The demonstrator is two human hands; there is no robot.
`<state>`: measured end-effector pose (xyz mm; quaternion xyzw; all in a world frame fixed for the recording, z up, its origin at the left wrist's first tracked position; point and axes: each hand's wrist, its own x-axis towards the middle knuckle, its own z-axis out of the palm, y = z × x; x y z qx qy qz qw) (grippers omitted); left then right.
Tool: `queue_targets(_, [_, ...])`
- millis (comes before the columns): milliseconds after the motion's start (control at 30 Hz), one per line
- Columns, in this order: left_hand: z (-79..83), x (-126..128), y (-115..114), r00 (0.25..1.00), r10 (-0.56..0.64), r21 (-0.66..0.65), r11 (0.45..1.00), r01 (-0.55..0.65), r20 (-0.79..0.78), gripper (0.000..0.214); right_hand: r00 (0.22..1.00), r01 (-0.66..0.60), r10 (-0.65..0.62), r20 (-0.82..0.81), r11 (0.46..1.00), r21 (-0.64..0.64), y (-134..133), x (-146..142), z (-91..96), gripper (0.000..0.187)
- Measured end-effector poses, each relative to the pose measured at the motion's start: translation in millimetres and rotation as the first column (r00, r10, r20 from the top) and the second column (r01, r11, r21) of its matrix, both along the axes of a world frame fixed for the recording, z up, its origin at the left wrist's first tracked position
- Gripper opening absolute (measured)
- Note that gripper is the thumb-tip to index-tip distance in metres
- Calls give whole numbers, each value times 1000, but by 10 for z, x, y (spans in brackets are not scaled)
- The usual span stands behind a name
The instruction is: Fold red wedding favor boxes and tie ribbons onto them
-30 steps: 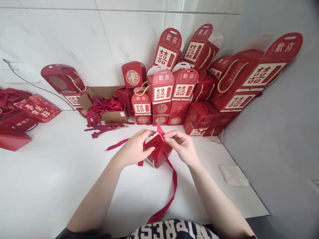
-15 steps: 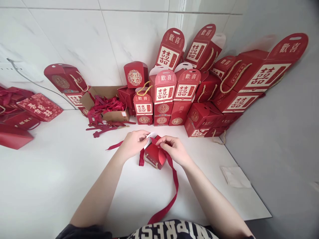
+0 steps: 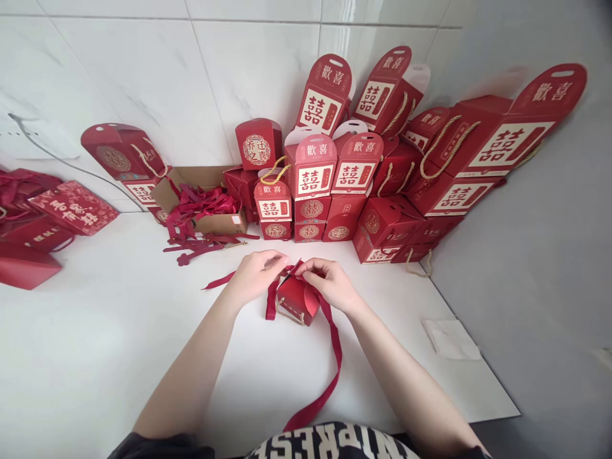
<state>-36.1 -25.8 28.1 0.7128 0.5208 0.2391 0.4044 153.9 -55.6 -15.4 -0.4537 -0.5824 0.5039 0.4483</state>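
Observation:
A small red gift box [image 3: 299,301] with a rope handle [image 3: 291,313] sits tilted on the white table between my hands. My left hand [image 3: 261,273] is closed in a pinch at the box's top left edge, where a bit of ribbon shows by the fingertips. On the other side, my right hand [image 3: 329,282] pinches at the upright top flap [image 3: 296,268], with ribbon running under its fingers. The long dark red ribbon [image 3: 336,347] trails from there towards my body. Its other parts hang left of the box. The fingertips partly hide what they grip.
Behind stand stacked red gift boxes [image 3: 313,182] with printed characters. A cardboard box [image 3: 215,223] of red ribbons is left of them, with loose ribbon pieces [image 3: 191,252] before it. More red packages [image 3: 74,207] lie far left. A white tissue [image 3: 450,339] lies right, near a grey wall.
The flap's white inner side, seen by my left fingers before, has turned out of view; the flap now stands edge-on. My left fingertips moved slightly right. The long ribbon's trailing end has stayed put.

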Motion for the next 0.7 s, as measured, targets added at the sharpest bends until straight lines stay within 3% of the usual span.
queue_targets(167, [-16,13,33,997,12,78,997,-6,-77,27,999,17,-18,29,1000,21,-25,8,-29,17])
queue_targets(267, [-13,5,36,999,-3,55,998,6,-51,31,999,24,-26,41,999,44,-55,16,-42,18])
queue_targets(433, [-17,11,34,990,-105,52,993,110,-91,33,999,6,-10,48,997,71,-86,33,-23,18])
queue_targets(533, [5,-29,41,992,-99,61,993,104,-75,33,991,134,-133,-13,987,92,-145,161,-42,23])
queue_targets(633, [78,-122,54,996,-72,-26,997,73,49,33,948,318,-316,-31,947,51,-278,398,-146,26])
queue_targets(700, [144,-193,65,988,-49,-91,994,63,149,32,949,315,-315,-2,949,-11,-400,541,-249,29])
